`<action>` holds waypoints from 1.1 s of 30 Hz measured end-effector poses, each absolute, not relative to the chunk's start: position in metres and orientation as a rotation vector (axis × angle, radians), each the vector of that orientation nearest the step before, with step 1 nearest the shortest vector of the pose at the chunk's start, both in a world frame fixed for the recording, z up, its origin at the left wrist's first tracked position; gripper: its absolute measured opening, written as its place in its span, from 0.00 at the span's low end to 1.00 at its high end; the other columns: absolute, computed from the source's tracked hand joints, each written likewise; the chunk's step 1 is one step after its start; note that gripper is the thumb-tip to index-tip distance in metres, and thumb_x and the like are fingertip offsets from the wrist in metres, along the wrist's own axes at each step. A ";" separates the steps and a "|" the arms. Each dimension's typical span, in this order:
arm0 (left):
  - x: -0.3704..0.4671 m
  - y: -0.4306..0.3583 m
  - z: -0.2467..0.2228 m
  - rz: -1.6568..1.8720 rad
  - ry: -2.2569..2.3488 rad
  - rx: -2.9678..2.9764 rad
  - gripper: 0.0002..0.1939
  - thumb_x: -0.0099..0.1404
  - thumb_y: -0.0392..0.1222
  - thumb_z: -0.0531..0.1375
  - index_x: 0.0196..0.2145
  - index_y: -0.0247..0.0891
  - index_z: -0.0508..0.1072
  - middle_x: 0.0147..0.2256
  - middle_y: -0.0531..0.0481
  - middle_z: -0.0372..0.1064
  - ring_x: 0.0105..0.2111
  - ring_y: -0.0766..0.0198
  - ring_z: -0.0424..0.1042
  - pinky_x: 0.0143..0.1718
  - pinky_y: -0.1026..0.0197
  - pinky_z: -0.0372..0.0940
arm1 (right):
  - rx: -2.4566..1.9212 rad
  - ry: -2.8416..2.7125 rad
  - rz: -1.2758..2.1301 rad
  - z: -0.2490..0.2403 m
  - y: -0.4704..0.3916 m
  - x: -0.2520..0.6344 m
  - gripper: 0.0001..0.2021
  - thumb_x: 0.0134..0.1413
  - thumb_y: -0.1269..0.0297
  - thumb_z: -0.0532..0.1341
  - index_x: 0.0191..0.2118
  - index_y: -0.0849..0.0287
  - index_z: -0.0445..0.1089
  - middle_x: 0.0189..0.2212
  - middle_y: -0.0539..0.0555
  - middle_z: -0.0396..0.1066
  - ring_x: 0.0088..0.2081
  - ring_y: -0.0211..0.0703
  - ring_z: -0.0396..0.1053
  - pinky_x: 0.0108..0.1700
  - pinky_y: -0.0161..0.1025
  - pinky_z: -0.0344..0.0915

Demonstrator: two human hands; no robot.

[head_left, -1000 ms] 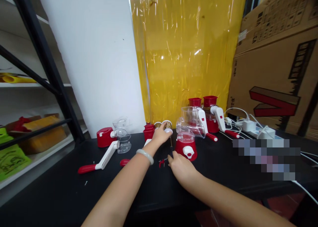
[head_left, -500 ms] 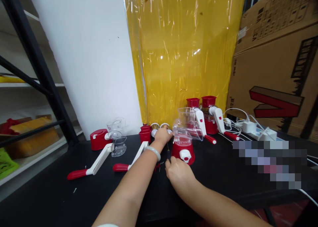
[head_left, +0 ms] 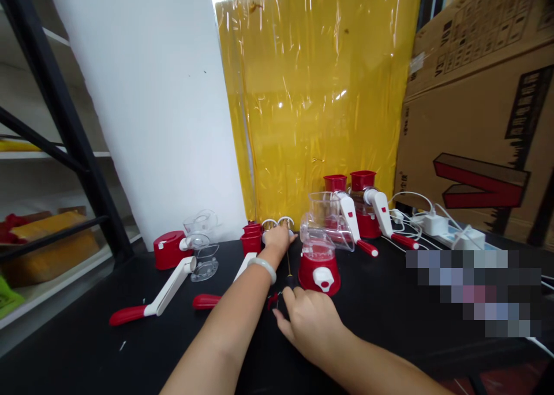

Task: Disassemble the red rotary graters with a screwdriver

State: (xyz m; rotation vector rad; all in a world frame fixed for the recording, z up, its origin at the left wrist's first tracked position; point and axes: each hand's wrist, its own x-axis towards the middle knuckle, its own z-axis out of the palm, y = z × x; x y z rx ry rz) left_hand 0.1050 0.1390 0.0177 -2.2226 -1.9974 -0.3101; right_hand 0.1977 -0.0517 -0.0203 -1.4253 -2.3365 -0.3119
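My left hand (head_left: 278, 244), with a pale bangle on the wrist, reaches to the back of the black table. It is at the metal grater drums with white rims (head_left: 269, 224); most of its fingers are hidden, so its grip is unclear. Thumb and forefinger apart, my right hand (head_left: 309, 323) is open near a small red piece (head_left: 272, 300) and thin loose bits. A screwdriver (head_left: 289, 268) with a dark handle lies just beyond its fingertips. Right of the screwdriver stands a red grater base (head_left: 319, 271) with a clear plastic body on top.
Two red and white rotary graters (head_left: 363, 202) stand at the back right, beside white cables and plugs (head_left: 435, 225). Leftward are red hoppers (head_left: 251, 240), crank handles (head_left: 171, 288) and another red base (head_left: 169, 249). A large cardboard box (head_left: 471, 141) rises at right.
My right hand has let go of the screwdriver and drawn back towards me, its thumb and forefinger spreading. My left hand has shifted slightly back at the grater drums.
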 end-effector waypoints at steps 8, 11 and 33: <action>0.109 0.137 0.015 -0.315 -1.988 -2.259 0.30 0.68 0.53 0.55 0.61 0.31 0.60 0.44 0.29 0.75 0.47 0.43 0.76 0.44 0.49 0.68 | -1.557 -2.354 -0.159 -0.013 -0.049 0.201 0.09 0.58 0.60 0.57 0.41 0.54 0.73 0.34 0.57 0.75 0.31 0.50 0.76 0.27 0.37 0.59; 0.105 0.139 0.016 -0.309 -1.988 -2.284 0.29 0.68 0.52 0.55 0.60 0.33 0.61 0.46 0.30 0.75 0.48 0.44 0.76 0.44 0.50 0.68 | -1.573 -2.343 -0.139 -0.012 -0.051 0.200 0.09 0.57 0.63 0.57 0.41 0.54 0.73 0.33 0.56 0.76 0.30 0.49 0.76 0.26 0.37 0.57; 0.077 0.076 0.050 -1.242 -1.689 -2.863 0.31 0.67 0.58 0.56 0.61 0.37 0.64 0.55 0.38 0.71 0.54 0.53 0.72 0.56 0.54 0.64 | -1.556 -2.359 -0.059 -0.010 -0.061 0.216 0.12 0.52 0.63 0.57 0.41 0.55 0.74 0.38 0.56 0.75 0.34 0.52 0.76 0.32 0.40 0.64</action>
